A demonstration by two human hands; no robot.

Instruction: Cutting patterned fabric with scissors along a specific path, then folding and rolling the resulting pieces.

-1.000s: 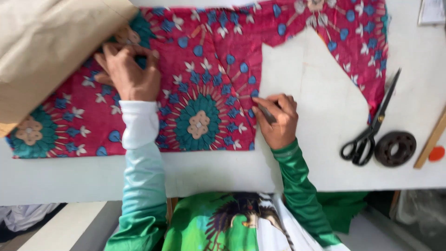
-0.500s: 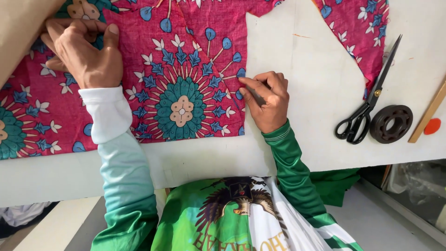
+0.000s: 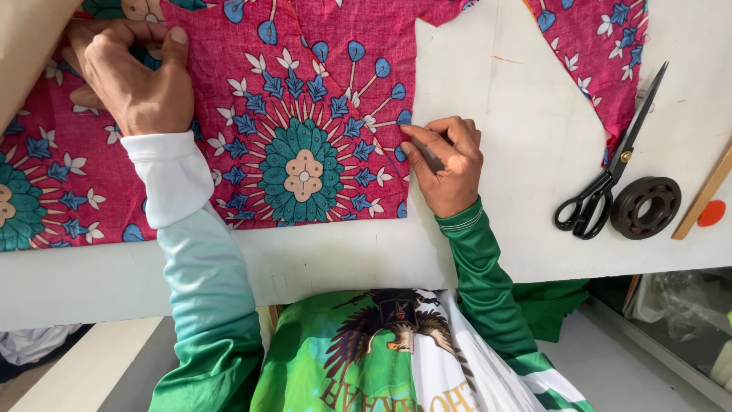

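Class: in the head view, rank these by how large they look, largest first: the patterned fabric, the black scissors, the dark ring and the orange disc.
1. Patterned fabric
2. Black scissors
3. Dark ring
4. Orange disc, though the frame edge may crop it.

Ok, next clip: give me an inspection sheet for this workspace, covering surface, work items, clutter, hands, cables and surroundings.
Surface: white table, faint marks on it.
Work items: magenta floral fabric lying flat; brown paper sheet over its upper left.
Clutter: black scissors, dark ring, wooden stick and small orange piece at the right.
Hands: left hand presses on the fabric by the paper; right hand pinches a thin marking tool at the fabric's cut edge.
Cables: nothing seen.
Surroundings: floor and clear plastic below the table.
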